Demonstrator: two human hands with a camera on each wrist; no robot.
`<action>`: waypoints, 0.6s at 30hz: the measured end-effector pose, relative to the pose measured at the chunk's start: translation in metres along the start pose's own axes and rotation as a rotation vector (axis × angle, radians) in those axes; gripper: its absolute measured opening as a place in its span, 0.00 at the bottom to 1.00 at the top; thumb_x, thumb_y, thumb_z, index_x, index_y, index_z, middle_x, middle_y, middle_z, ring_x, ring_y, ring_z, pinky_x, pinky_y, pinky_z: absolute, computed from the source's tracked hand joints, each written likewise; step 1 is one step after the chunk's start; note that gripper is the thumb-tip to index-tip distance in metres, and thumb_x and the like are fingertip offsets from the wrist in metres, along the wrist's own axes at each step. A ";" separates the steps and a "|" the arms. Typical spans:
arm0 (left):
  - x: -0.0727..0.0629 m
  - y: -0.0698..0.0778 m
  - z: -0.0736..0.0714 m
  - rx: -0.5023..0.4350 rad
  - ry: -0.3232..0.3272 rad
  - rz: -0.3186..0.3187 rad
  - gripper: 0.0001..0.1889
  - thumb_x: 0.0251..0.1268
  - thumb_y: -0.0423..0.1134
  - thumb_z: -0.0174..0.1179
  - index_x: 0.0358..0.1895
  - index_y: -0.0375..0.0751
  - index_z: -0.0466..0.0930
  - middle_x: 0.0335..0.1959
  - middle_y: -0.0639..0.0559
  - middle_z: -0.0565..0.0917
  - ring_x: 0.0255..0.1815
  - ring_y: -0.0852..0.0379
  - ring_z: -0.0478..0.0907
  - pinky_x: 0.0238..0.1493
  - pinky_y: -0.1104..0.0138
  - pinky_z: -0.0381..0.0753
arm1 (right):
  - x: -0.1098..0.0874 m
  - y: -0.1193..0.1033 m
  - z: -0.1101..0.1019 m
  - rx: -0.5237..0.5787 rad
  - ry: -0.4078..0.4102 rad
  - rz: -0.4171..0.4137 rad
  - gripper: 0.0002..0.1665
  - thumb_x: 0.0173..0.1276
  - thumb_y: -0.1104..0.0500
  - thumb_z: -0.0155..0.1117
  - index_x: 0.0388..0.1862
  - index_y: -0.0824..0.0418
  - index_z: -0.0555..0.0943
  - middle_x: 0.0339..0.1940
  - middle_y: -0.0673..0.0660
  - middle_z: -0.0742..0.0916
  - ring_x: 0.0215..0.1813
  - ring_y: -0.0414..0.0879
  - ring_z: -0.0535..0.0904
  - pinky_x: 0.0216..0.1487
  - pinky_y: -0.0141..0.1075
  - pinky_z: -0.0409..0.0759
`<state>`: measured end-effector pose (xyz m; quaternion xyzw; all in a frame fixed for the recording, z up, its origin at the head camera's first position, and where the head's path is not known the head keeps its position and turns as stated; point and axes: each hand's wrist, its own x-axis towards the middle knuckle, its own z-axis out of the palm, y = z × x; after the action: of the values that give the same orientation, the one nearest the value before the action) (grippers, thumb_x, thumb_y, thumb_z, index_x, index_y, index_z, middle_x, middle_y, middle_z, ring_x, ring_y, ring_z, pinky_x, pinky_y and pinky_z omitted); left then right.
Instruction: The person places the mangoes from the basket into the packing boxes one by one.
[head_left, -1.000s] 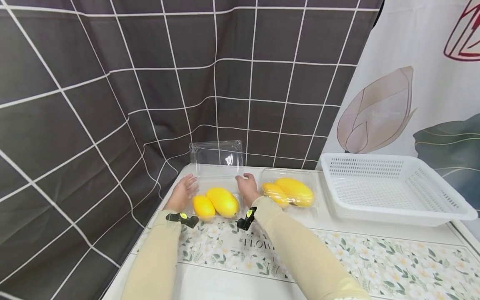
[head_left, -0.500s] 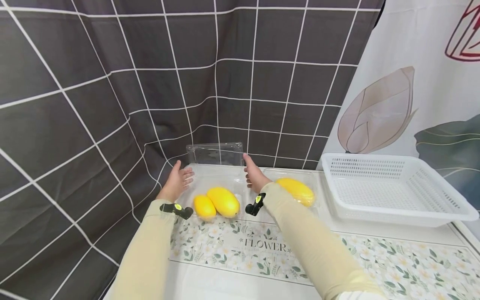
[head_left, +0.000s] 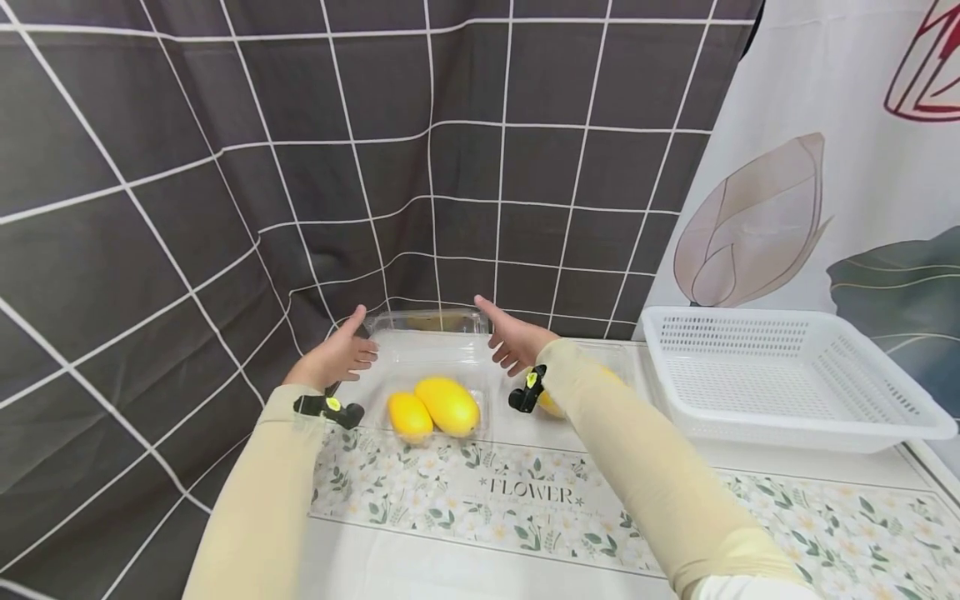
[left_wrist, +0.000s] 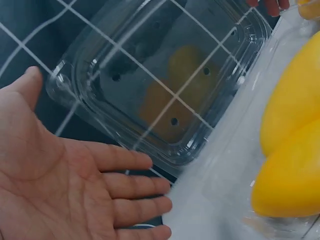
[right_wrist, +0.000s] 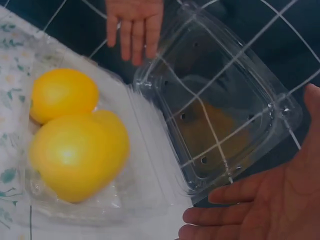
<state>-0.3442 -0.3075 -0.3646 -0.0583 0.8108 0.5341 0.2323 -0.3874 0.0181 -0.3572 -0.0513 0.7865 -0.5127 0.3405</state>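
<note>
Two yellow mangoes, one larger (head_left: 447,406) and one smaller (head_left: 410,417), lie side by side in the base of a clear plastic clamshell box (head_left: 482,417). Its transparent lid (left_wrist: 150,65) stands raised at the far side by the dark curtain, with small holes and a faint yellow reflection showing in it. My left hand (head_left: 335,354) hovers left of the lid, palm inward, fingers straight and thumb up. On the opposite side my right hand (head_left: 517,337) mirrors it, fingers extended. Neither hand holds anything.
A second clear box with yellow mangoes (head_left: 551,404) sits to the right, partly hidden by my right forearm. Farther right stands a white perforated plastic basket (head_left: 750,425). A dark gridded curtain (head_left: 465,167) borders the table's back and left.
Both hands have let go of the box sides and moved outward and up, fingers straightening. The lid's top edge now appears lower in the head view. The mangoes have stayed in place.
</note>
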 end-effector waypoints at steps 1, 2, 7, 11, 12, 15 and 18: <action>-0.001 0.002 0.000 0.020 -0.003 -0.004 0.66 0.59 0.84 0.16 0.78 0.21 0.41 0.79 0.24 0.45 0.81 0.30 0.41 0.80 0.42 0.43 | -0.002 -0.001 0.001 -0.016 -0.008 0.004 0.76 0.58 0.10 0.33 0.79 0.72 0.56 0.75 0.76 0.67 0.77 0.69 0.60 0.75 0.59 0.65; -0.002 0.002 0.000 0.035 -0.004 -0.006 0.64 0.62 0.83 0.17 0.78 0.21 0.41 0.79 0.24 0.45 0.81 0.30 0.42 0.80 0.42 0.44 | -0.002 -0.001 0.002 -0.027 -0.012 0.009 0.75 0.58 0.10 0.34 0.79 0.72 0.55 0.75 0.76 0.66 0.77 0.69 0.60 0.74 0.59 0.66; -0.010 -0.003 0.006 0.066 -0.029 0.024 0.52 0.75 0.71 0.19 0.79 0.23 0.35 0.80 0.25 0.42 0.81 0.30 0.39 0.80 0.42 0.44 | -0.006 0.006 0.012 -0.011 0.016 0.005 0.70 0.58 0.13 0.46 0.82 0.62 0.54 0.78 0.74 0.63 0.77 0.70 0.59 0.67 0.62 0.73; -0.019 -0.017 0.013 0.088 -0.026 0.064 0.44 0.80 0.66 0.21 0.81 0.31 0.32 0.81 0.27 0.39 0.81 0.29 0.38 0.79 0.41 0.46 | -0.011 0.017 0.025 0.000 0.034 -0.047 0.60 0.60 0.15 0.48 0.83 0.46 0.55 0.81 0.70 0.58 0.78 0.73 0.55 0.63 0.65 0.75; -0.022 -0.021 0.014 0.093 -0.024 0.072 0.44 0.80 0.66 0.21 0.81 0.32 0.32 0.81 0.27 0.38 0.80 0.28 0.38 0.79 0.40 0.46 | -0.012 0.020 0.029 -0.008 0.042 -0.063 0.59 0.60 0.15 0.48 0.83 0.44 0.56 0.82 0.68 0.58 0.78 0.72 0.54 0.63 0.66 0.75; -0.025 -0.033 0.020 0.071 -0.024 0.095 0.43 0.80 0.65 0.25 0.82 0.36 0.31 0.81 0.27 0.38 0.80 0.28 0.38 0.79 0.40 0.47 | -0.016 0.030 0.040 -0.097 0.100 -0.102 0.60 0.61 0.15 0.47 0.82 0.51 0.60 0.82 0.63 0.61 0.79 0.67 0.57 0.63 0.64 0.76; -0.027 -0.044 0.024 0.050 -0.030 0.102 0.44 0.80 0.66 0.27 0.81 0.35 0.30 0.80 0.27 0.39 0.80 0.28 0.39 0.79 0.41 0.48 | -0.019 0.041 0.051 -0.185 0.169 -0.109 0.66 0.59 0.14 0.47 0.82 0.59 0.58 0.81 0.61 0.63 0.78 0.63 0.61 0.67 0.63 0.72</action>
<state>-0.2976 -0.3091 -0.3975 -0.0031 0.8223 0.5256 0.2183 -0.3322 0.0065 -0.3951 -0.0817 0.8524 -0.4581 0.2385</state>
